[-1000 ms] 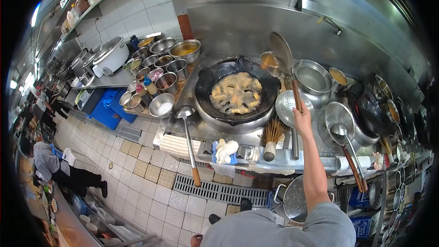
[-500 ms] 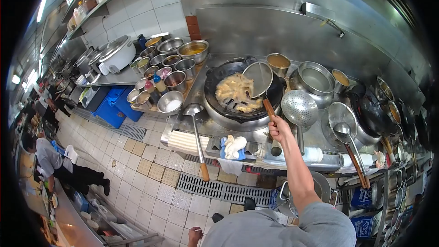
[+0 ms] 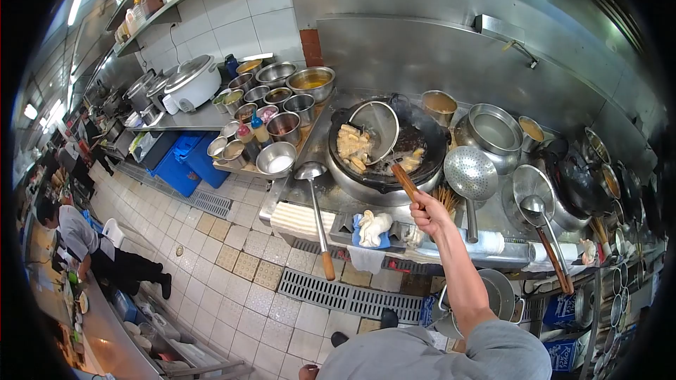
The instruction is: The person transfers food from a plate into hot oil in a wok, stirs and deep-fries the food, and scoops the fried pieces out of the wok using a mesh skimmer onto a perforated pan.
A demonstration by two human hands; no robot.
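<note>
My right hand (image 3: 430, 212) is wrapped around the wooden handle of a fine-mesh strainer (image 3: 375, 131). The strainer's round head is inside the dark wok (image 3: 440, 142), low over the oil. Golden-brown fried pieces (image 3: 354, 146) are heaped at the wok's left side, partly beside and behind the mesh. More fried pieces (image 3: 410, 162) lie in the dark oil to the right of the strainer head. At the bottom edge only a small part of my left hand (image 3: 308, 372) shows, low beside my body; its fingers are mostly cut off.
Right of the wok rest a perforated ladle (image 3: 470, 172) and a second mesh strainer (image 3: 533, 186). A long-handled ladle (image 3: 316, 204) juts over the front edge at left. Metal bowls of ingredients (image 3: 283, 127) crowd the left counter. A co-worker (image 3: 98, 246) bends over a counter at far left.
The strainer head has shifted left within the wok. The pale bubbling foam has thinned, and fried pieces now sit in two groups. My left hand has dropped mostly out of view.
</note>
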